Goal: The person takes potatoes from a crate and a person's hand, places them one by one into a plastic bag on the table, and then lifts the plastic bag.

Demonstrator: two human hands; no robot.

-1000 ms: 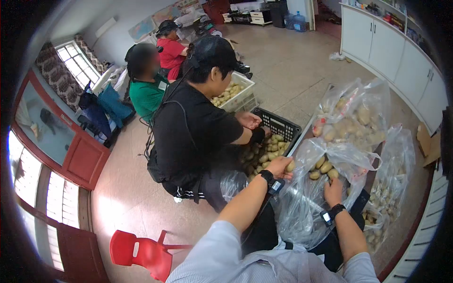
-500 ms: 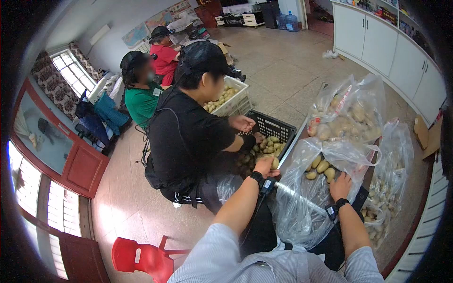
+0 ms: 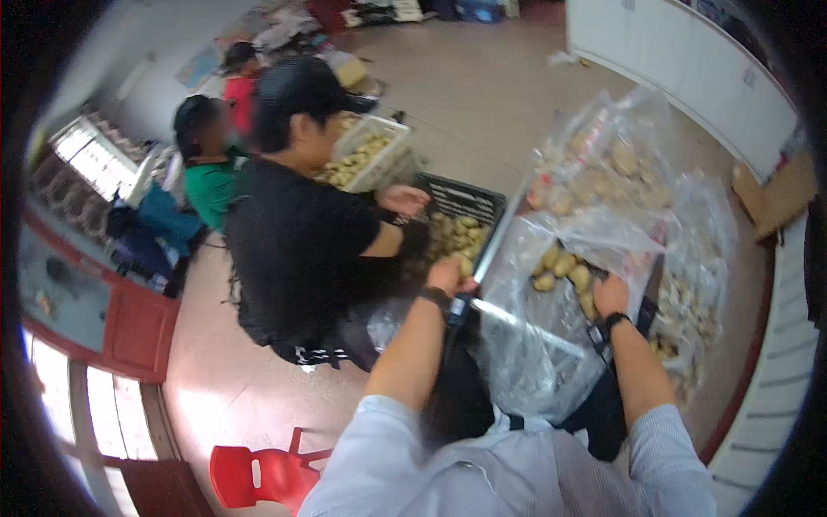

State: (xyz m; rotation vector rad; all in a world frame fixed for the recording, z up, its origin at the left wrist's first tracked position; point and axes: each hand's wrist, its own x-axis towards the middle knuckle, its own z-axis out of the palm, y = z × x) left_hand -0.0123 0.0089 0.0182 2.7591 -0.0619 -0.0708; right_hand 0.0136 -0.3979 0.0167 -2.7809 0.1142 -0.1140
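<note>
My left hand (image 3: 446, 277) is closed around a potato (image 3: 466, 266) at the near right corner of a black crate (image 3: 478, 196) of potatoes. My right hand (image 3: 612, 296) reaches into the mouth of a clear plastic bag (image 3: 534, 345), beside several loose potatoes (image 3: 560, 261). Its fingertips are blurred and partly hidden, so I cannot see whether they grip one. The bag lies open in front of me, across a pale metal bar (image 3: 543, 329).
A co-worker in black (image 3: 301, 233) sits at my left with a hand (image 3: 403, 200) over the crate. A white crate (image 3: 388, 164) of potatoes stands beyond. More filled plastic bags (image 3: 603, 172) lie ahead and right. A red chair (image 3: 258, 478) stands at lower left.
My view has swung, so the scene sits further left and higher, with blur. The left hand keeps its potato at the crate's corner. The right hand stays by the bagged potatoes, its fingers less visible.
</note>
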